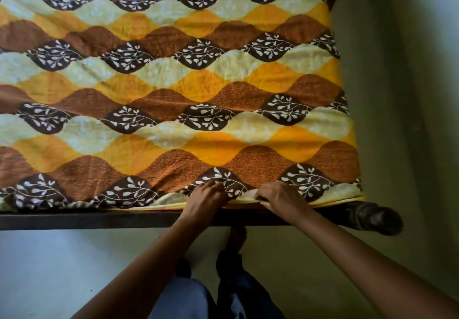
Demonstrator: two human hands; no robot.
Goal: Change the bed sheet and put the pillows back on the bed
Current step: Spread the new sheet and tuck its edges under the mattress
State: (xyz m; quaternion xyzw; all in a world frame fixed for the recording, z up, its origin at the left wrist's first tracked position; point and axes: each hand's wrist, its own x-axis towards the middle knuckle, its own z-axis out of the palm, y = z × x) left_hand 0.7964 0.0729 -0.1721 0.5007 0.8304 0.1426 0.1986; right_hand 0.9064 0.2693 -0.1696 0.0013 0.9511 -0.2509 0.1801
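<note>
Bed sheet: the wave-and-leaf patterned bed sheet point(198, 82) is lying spread over the whole bed, filling the upper two thirds of the frame and reaching the right side by the wall point(397, 70).
Near edge: the hem is running along the dark bed frame point(74, 219) across the lower middle. It is bunching into wrinkles at lower left and lying smoother toward the bedpost point(377, 219) at lower right.
Left hand: the left hand point(203, 195) is resting on the hem at bottom centre with its fingers close together on the cloth. The thumb is hiding beneath, so I cannot tell whether it is pinching.
Right hand: the right hand point(278, 199) is sitting just beside it, fingers curling over the pale hem and clamping on it.
Done so far: a sheet appears to be laid out and roughly squared on the bed.
In hand: judging by the grip, the near edge is being tucked or straightened.
Left to do: the wrinkled stretch at lower left is looking untidy, and no pillows are showing anywhere in view, so returning them is likely outstanding.
Floor: pale floor point(62, 269) is showing below the frame.
</note>
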